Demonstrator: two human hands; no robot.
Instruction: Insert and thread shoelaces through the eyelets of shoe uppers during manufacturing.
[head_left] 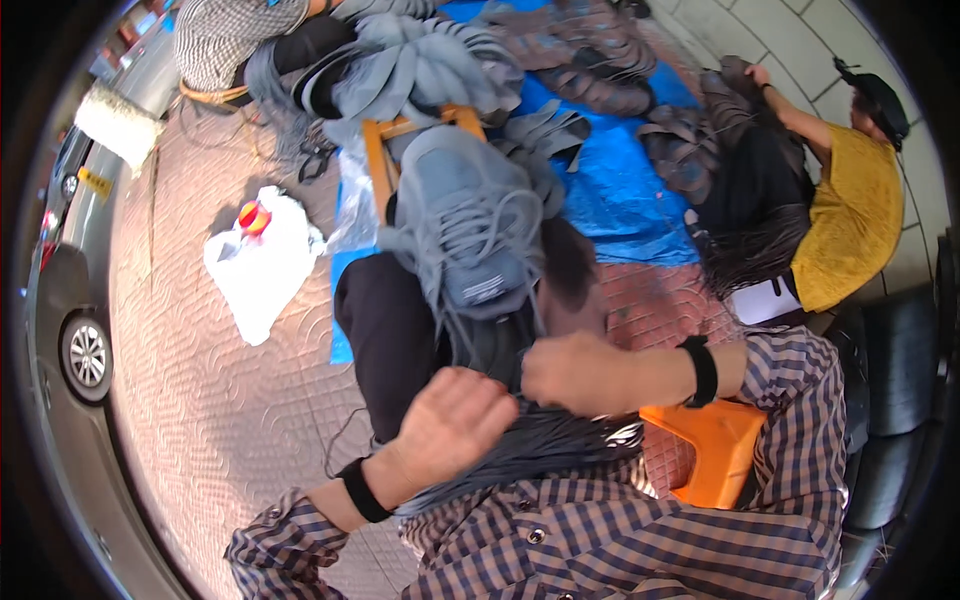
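A blue-grey shoe upper with grey laces strung across its front rests over my knees. Just below its near end, my two hands are close together. My left hand is closed, knuckles up. My right hand is also closed, to the right and slightly farther away. Their fingertips point toward each other, and what they pinch is hidden. Under the hands, a bundle of dark grey laces lies across my lap.
Grey shoe uppers pile up ahead beside a wooden frame. Brown uppers lie on a blue sheet. A person in yellow sits right; another in checks far left. A white bag, orange stool and parked car are nearby.
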